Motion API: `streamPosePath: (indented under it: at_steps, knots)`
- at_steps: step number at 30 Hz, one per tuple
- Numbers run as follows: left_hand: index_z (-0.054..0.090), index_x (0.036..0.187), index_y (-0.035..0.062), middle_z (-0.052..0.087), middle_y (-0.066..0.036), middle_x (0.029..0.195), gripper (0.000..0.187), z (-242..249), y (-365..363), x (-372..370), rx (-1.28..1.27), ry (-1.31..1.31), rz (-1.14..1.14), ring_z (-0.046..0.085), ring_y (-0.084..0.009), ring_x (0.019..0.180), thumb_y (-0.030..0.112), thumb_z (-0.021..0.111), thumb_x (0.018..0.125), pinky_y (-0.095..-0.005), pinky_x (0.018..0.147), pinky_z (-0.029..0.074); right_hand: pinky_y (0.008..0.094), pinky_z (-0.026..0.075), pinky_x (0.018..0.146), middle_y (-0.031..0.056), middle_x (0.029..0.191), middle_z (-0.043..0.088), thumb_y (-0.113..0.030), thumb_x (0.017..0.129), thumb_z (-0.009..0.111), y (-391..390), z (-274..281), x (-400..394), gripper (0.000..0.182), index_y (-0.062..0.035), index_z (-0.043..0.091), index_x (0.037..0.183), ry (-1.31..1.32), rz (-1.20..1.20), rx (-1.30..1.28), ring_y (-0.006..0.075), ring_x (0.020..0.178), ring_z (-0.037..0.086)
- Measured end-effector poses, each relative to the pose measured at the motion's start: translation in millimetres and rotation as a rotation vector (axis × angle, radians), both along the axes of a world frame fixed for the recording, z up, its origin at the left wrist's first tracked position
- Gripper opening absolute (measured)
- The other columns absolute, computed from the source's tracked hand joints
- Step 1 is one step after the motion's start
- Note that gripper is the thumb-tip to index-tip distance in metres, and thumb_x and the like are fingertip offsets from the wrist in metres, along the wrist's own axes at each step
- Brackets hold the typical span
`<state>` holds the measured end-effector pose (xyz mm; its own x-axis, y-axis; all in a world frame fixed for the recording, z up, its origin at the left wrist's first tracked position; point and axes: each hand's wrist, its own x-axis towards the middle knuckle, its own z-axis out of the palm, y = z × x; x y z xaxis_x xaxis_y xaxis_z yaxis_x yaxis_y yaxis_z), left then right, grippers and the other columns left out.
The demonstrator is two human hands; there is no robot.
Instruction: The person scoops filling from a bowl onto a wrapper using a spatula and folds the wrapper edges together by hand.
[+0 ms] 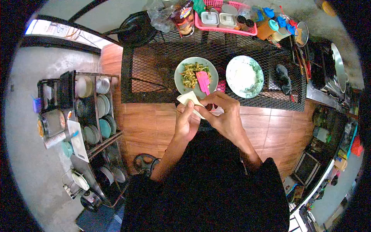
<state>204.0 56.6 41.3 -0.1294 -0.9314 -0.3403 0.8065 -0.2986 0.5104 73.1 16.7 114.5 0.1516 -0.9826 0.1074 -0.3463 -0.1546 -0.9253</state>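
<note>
In front of my body, both hands grip a pale, thin, folded dough wrapper (188,97). My left hand (185,123) supports it from the left with the thumb pressed on top. From the other side, the fingers of my right hand (226,116) pinch its right edge. Just beyond the hands, a light green plate (178,77) carries a chopped vegetable mix (189,77), with a pink spatula (203,80) lying in it. To its right is a green-marbled plate (256,86) holding something white (242,74). Whatever lies inside the wrapper is hidden by the fold and my fingers.
The plates stand on a black mesh table (154,83). At its back are a dark pan (135,29), a snack bag (184,19), a pink basket (228,29) and blue-lidded bottles (272,27). A dish rack (96,116) stands left, a stove (324,69) right.
</note>
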Motion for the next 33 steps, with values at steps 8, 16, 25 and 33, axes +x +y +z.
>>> streamPosePath:
  at_steps: [8,16,25,33]
  knots:
    - [0.056,0.109,0.0001,0.062,-0.008,0.102,0.028,7.1,-6.3,5.3,-0.114,-0.106,0.128,0.058,-0.0164,0.096,0.017,0.062,0.086,-0.031,0.086,0.046,0.0281,0.048,0.055,0.0104,0.077,0.065,-0.003,0.073,0.072,1.4,12.2,-5.8,0.009,0.0006,0.067,0.08,-0.01,0.094,-0.002,0.016,0.063,0.06]
    - [0.053,0.106,-0.0025,0.056,-0.013,0.108,0.029,38.9,-20.8,30.2,-0.421,-0.661,0.166,0.057,-0.0191,0.101,-0.002,0.065,0.08,-0.0312,0.084,0.05,0.0312,0.047,0.053,0.0112,0.074,0.063,-0.009,0.078,0.069,-2.1,18.3,-11.5,0.009,-0.0013,0.066,0.08,-0.024,0.118,0.04,0.0198,0.059,0.06]
    - [0.056,0.091,-0.0037,0.056,-0.013,0.104,0.014,51.8,-24.9,32.6,-0.482,-0.763,0.063,0.058,-0.0167,0.095,-0.007,0.063,0.079,-0.0274,0.078,0.052,0.0299,0.047,0.055,0.0108,0.076,0.064,-0.011,0.077,0.07,-1.7,18.1,-13.6,0.012,-0.0006,0.066,0.082,-0.056,0.116,0.059,0.0188,0.061,0.06]
    - [0.058,0.089,-0.004,0.061,-0.01,0.092,0.008,52.6,-19.5,23.2,-0.389,-0.704,0.163,0.059,-0.0131,0.086,-0.005,0.061,0.082,-0.0251,0.073,0.051,0.0326,0.049,0.061,0.0132,0.079,0.065,-0.011,0.075,0.071,-0.7,16.8,-11.3,0.016,0.0013,0.066,0.085,-0.076,0.045,0.009,0.025,0.07,0.063]
